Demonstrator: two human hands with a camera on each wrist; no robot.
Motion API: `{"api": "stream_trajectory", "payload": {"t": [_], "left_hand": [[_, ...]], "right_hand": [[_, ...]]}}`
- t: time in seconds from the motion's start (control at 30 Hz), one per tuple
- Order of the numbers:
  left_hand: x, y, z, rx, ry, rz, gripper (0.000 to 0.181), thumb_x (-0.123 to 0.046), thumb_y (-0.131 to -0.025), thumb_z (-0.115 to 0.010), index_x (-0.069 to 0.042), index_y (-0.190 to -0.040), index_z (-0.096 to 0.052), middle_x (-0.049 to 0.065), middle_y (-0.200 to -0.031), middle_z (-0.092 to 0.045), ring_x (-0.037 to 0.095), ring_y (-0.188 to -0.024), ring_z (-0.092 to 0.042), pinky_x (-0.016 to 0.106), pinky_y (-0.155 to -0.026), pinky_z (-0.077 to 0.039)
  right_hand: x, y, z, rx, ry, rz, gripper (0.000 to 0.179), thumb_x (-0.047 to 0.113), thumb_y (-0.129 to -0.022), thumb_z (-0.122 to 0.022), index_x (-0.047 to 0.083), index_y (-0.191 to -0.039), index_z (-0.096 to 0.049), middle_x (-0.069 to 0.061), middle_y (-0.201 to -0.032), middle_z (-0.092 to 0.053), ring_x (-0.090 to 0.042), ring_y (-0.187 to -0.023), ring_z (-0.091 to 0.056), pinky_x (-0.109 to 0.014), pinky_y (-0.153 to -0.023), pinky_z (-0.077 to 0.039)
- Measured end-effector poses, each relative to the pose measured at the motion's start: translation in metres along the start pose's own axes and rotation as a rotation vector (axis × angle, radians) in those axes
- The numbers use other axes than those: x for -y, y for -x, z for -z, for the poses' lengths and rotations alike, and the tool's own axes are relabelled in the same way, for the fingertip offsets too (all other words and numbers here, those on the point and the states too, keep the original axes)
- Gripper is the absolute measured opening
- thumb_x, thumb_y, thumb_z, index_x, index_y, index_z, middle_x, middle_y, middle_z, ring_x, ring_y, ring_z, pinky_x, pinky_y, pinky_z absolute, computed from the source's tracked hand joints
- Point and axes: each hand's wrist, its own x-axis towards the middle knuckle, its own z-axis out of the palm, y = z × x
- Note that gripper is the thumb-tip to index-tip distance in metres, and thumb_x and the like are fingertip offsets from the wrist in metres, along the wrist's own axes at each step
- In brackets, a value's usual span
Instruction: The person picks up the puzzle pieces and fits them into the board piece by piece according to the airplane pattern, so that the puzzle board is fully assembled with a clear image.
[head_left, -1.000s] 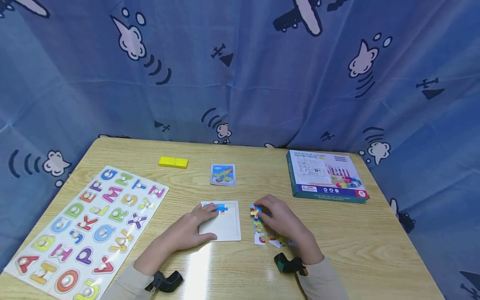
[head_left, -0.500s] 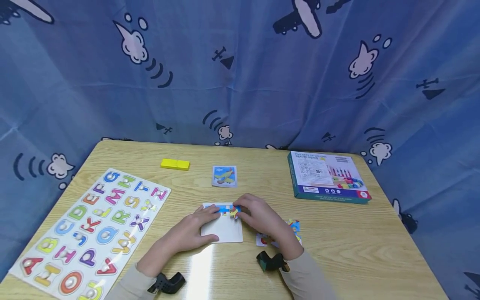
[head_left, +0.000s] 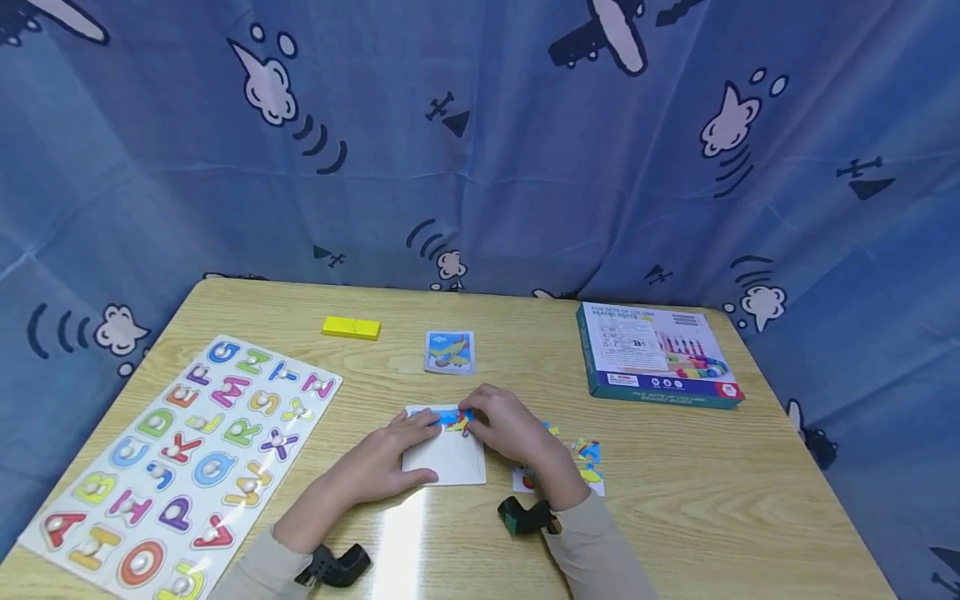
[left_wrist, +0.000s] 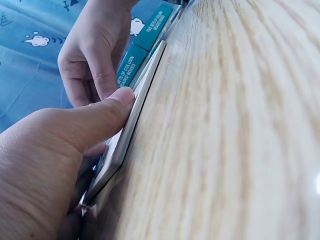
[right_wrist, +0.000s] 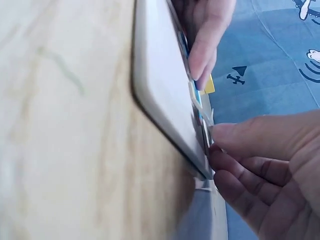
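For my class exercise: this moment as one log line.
left hand: rests on jigsaw tray; right hand: pinches jigsaw piece; loose pieces: beside tray

From your right hand point(head_left: 512, 425), pinching at the tray's point(head_left: 444, 462) far right corner, the picture card point(head_left: 450, 352) lies beyond, loose pieces point(head_left: 591, 452) right and nearer you, the box point(head_left: 622, 350) farther right, the letter board point(head_left: 234, 369) left (past your left hand point(head_left: 386, 458)).

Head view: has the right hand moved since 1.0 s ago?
Yes, left. Judged against the white puzzle board, the right hand went from the loose puzzle pieces beside it to the board's far right corner.
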Motion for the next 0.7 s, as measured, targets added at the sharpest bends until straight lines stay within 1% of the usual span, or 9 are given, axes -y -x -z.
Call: {"api": "stream_trajectory", "payload": {"t": [0.2, 0.3, 0.53, 0.6, 0.7], "left_hand": [[0.0010, -0.0005, -0.0003, 0.005, -0.001, 0.001, 0.067, -0.046, -0.084, -0.067, -0.008, -0.137, -0.051, 0.006, -0.147, -0.044, 0.022, -0.138, -0.038, 0.043, -0.117, -0.028], [0.0009, -0.0007, -0.0002, 0.001, -0.002, 0.000, 0.067, -0.046, -0.084, -0.067, -0.008, -0.137, -0.051, 0.006, -0.147, -0.043, 0.022, -0.138, -0.038, 0.043, -0.117, -0.028], [-0.0013, -0.0005, 0.0010, 0.002, 0.007, 0.012, 0.067, -0.046, -0.084, -0.067, -0.009, -0.137, -0.052, 0.007, -0.147, -0.043, 0.025, -0.138, -0.037, 0.045, -0.117, -0.028], [-0.0017, -0.0003, 0.0013, 0.006, 0.006, 0.019, 0.067, -0.047, -0.084, -0.067, -0.010, -0.137, -0.051, 0.007, -0.148, -0.042, 0.027, -0.138, -0.036, 0.045, -0.116, -0.029], [-0.0015, -0.0001, 0.0014, 0.006, 0.002, 0.023, 0.067, -0.048, -0.084, -0.066, -0.010, -0.137, -0.052, 0.007, -0.148, -0.042, 0.027, -0.138, -0.036, 0.045, -0.116, -0.029]], "right_hand": [[0.0018, 0.0000, -0.0016, 0.000, 0.029, -0.018, 0.023, 0.012, -0.089, -0.064, 0.006, -0.112, -0.068, -0.005, -0.110, -0.062, -0.016, -0.095, -0.059, -0.032, -0.085, -0.055], [0.0025, 0.0004, -0.0017, -0.002, 0.048, -0.014, 0.024, 0.012, -0.089, -0.065, 0.006, -0.112, -0.068, -0.006, -0.110, -0.062, -0.017, -0.097, -0.060, -0.032, -0.085, -0.055], [0.0025, 0.0008, -0.0041, -0.032, 0.133, 0.039, 0.023, 0.010, -0.087, -0.066, 0.003, -0.109, -0.070, -0.007, -0.106, -0.061, -0.013, -0.086, -0.059, -0.024, -0.071, -0.054], [0.0025, 0.0008, -0.0050, -0.038, 0.142, 0.042, 0.022, 0.009, -0.086, -0.067, 0.003, -0.108, -0.070, -0.006, -0.105, -0.060, -0.012, -0.084, -0.058, -0.023, -0.069, -0.054], [0.0025, 0.0004, -0.0065, -0.047, 0.145, 0.050, 0.022, 0.008, -0.086, -0.067, 0.003, -0.108, -0.070, -0.006, -0.105, -0.060, -0.013, -0.086, -0.059, -0.024, -0.071, -0.054]]}}
